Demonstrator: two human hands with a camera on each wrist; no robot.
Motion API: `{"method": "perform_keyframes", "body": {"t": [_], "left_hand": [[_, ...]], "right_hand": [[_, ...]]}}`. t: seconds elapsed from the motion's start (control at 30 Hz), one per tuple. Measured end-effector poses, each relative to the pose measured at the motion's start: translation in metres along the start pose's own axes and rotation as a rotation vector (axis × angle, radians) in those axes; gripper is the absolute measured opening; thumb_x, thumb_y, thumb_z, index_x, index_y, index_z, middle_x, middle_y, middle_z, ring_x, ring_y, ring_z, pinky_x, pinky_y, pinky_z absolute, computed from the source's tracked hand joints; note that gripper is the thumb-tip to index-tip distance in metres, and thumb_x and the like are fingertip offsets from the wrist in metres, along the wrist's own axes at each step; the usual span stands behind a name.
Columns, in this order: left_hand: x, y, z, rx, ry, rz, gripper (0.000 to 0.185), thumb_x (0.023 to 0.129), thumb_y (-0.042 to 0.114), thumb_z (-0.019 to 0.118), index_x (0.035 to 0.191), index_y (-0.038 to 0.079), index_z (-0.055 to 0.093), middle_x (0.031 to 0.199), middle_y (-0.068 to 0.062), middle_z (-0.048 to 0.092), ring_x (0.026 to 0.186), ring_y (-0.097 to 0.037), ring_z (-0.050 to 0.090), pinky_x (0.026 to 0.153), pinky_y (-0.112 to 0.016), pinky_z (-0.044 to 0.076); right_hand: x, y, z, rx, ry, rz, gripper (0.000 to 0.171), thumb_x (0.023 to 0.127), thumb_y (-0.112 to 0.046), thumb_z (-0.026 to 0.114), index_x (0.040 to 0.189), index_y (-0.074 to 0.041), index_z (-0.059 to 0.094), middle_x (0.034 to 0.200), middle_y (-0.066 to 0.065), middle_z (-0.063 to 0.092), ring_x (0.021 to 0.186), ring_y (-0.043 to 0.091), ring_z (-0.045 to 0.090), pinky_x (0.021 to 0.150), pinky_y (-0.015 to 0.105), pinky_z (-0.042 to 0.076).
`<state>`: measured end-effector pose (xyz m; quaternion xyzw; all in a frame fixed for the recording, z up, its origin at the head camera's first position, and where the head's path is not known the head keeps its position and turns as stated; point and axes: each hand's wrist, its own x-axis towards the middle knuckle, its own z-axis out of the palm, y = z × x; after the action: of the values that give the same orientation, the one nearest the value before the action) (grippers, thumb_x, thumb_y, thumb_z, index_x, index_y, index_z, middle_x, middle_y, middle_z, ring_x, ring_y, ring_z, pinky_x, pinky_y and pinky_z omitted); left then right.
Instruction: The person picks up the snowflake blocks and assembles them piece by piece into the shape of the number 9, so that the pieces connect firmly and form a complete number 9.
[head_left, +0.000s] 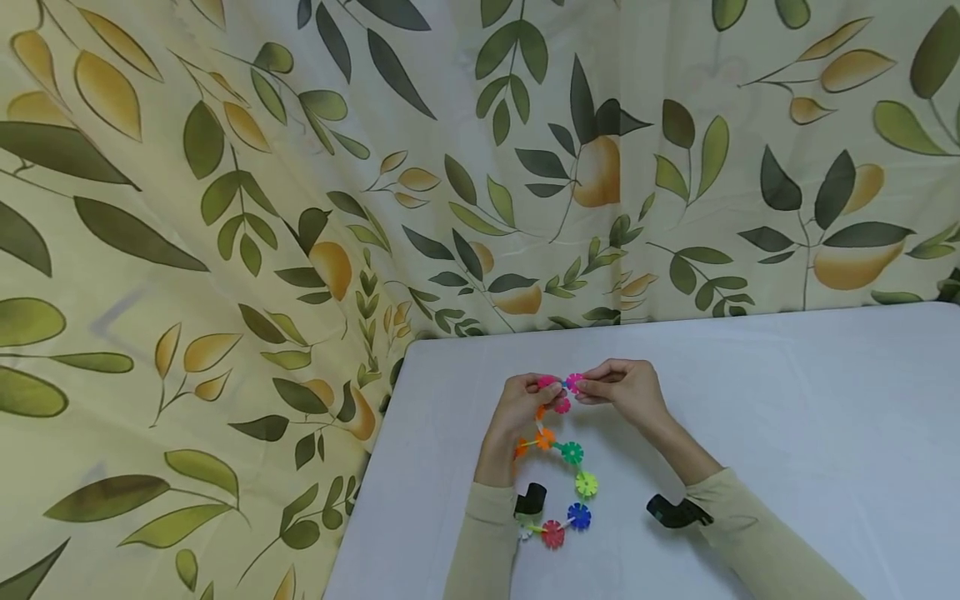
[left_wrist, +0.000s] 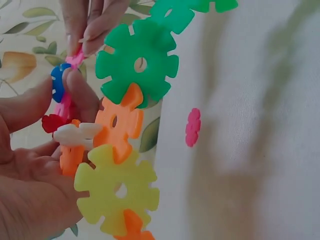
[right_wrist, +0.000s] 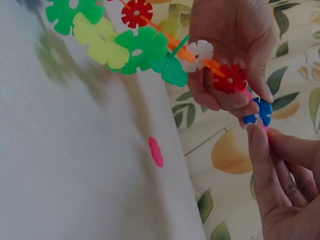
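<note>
A chain of notched plastic snowflake discs, with green (left_wrist: pixel 111 55), orange and pale yellow (left_wrist: pixel 95 192) ones among them, hangs from my left hand (head_left: pixel 517 408). Thumb and finger of that hand pinch the blue disc (right_wrist: pixel 265 112) near the chain's end. Behind it come a pink disc, a red disc (right_wrist: pixel 230 78) and a white disc (right_wrist: pixel 200 55). My right hand (head_left: pixel 630 390) pinches a pink disc (head_left: pixel 574 383) at the blue one's edge, its fingertips covering much of it. Both hands meet above the table, the left palm partly behind the chain.
A pink disc (left_wrist: pixel 193 127) lies loose on the white table (head_left: pixel 787 417). In the head view the chain curves down beside the left forearm, past a blue disc (head_left: pixel 579 517) and a red one (head_left: pixel 553 534). A leaf-patterned curtain (head_left: pixel 450 208) hangs along the table's back and left edges.
</note>
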<state>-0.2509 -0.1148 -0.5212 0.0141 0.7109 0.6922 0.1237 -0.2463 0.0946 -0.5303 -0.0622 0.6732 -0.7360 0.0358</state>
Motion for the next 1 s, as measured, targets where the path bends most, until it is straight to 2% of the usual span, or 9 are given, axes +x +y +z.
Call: {"method": "perform_keyframes", "body": {"t": [0.13,0.3,0.37,0.47,0.6,0.67,0.77,0.87,1.0], "left_hand": [[0.0,0.0,-0.004,0.004,-0.018,0.006,0.019,0.1,0.008,0.07,0.113,-0.007,0.071,0.094,-0.012,0.075,0.105,-0.047,0.07,0.089,-0.039,0.06],[0.0,0.001,-0.011,0.046,-0.031,0.018,0.024,0.1,0.014,0.071,0.117,-0.003,0.071,0.095,-0.011,0.073,0.097,-0.037,0.071,0.087,-0.034,0.061],[-0.001,0.001,-0.012,0.072,-0.016,0.016,0.027,0.099,0.019,0.074,0.118,0.0,0.073,0.094,-0.007,0.073,0.093,-0.033,0.071,0.086,-0.033,0.061],[0.0,0.001,-0.014,0.086,0.011,0.015,0.028,0.098,0.022,0.075,0.118,0.002,0.074,0.094,-0.005,0.071,0.089,-0.029,0.071,0.085,-0.032,0.061],[0.001,-0.001,-0.014,0.071,0.015,0.013,0.026,0.098,0.021,0.075,0.116,0.001,0.073,0.09,-0.005,0.071,0.082,-0.022,0.069,0.081,-0.03,0.06],[0.001,0.0,-0.014,0.068,0.009,0.013,0.026,0.098,0.021,0.074,0.115,0.001,0.072,0.088,-0.004,0.071,0.082,-0.025,0.07,0.079,-0.028,0.06],[0.0,0.001,-0.014,0.074,0.005,0.017,0.025,0.099,0.021,0.073,0.115,0.002,0.072,0.088,-0.003,0.071,0.089,-0.04,0.07,0.081,-0.031,0.06],[-0.001,0.002,-0.014,0.081,0.007,0.021,0.025,0.099,0.022,0.073,0.114,0.002,0.072,0.089,-0.003,0.072,0.101,-0.051,0.067,0.089,-0.041,0.059],[-0.001,0.002,-0.014,0.094,0.023,0.025,0.024,0.099,0.024,0.073,0.112,0.004,0.072,0.089,-0.004,0.073,0.092,-0.039,0.072,0.097,-0.055,0.054]], "right_hand": [[0.001,0.001,0.001,0.005,-0.019,0.013,0.025,0.093,0.001,0.077,0.111,0.016,0.068,0.106,0.029,0.074,0.083,0.031,0.079,0.078,0.044,0.062],[0.007,0.006,0.003,-0.056,-0.02,0.011,0.028,0.104,-0.011,0.066,0.118,0.013,0.068,0.106,0.028,0.074,0.086,0.034,0.078,0.079,0.047,0.061],[0.01,0.011,0.003,-0.146,-0.012,-0.003,0.028,0.106,-0.013,0.062,0.12,0.011,0.069,0.103,0.027,0.075,0.085,0.034,0.078,0.078,0.046,0.062],[0.018,0.022,0.004,-0.345,-0.021,-0.019,0.025,0.103,-0.01,0.065,0.122,0.005,0.07,0.099,0.022,0.077,0.081,0.03,0.078,0.071,0.038,0.063],[0.027,0.034,0.007,-0.589,-0.102,0.005,0.03,0.097,-0.012,0.073,0.124,0.0,0.072,0.097,0.014,0.075,0.071,0.023,0.072,0.062,0.032,0.06],[0.031,0.037,0.01,-0.695,-0.149,0.008,0.033,0.094,-0.016,0.077,0.123,-0.001,0.073,0.097,0.01,0.074,0.074,0.02,0.068,0.063,0.032,0.057],[0.035,0.04,0.016,-0.839,-0.198,-0.025,0.034,0.09,-0.02,0.083,0.118,-0.002,0.077,0.093,0.007,0.071,0.08,0.02,0.063,0.068,0.034,0.055],[0.035,0.041,0.021,-0.928,-0.21,-0.087,0.029,0.085,-0.02,0.087,0.11,-0.006,0.081,0.089,0.006,0.067,0.082,0.022,0.059,0.071,0.038,0.053],[0.033,0.041,0.023,-0.938,-0.204,-0.116,0.02,0.082,-0.016,0.089,0.097,-0.007,0.08,0.087,0.004,0.067,0.079,0.02,0.059,0.072,0.039,0.053]]}}
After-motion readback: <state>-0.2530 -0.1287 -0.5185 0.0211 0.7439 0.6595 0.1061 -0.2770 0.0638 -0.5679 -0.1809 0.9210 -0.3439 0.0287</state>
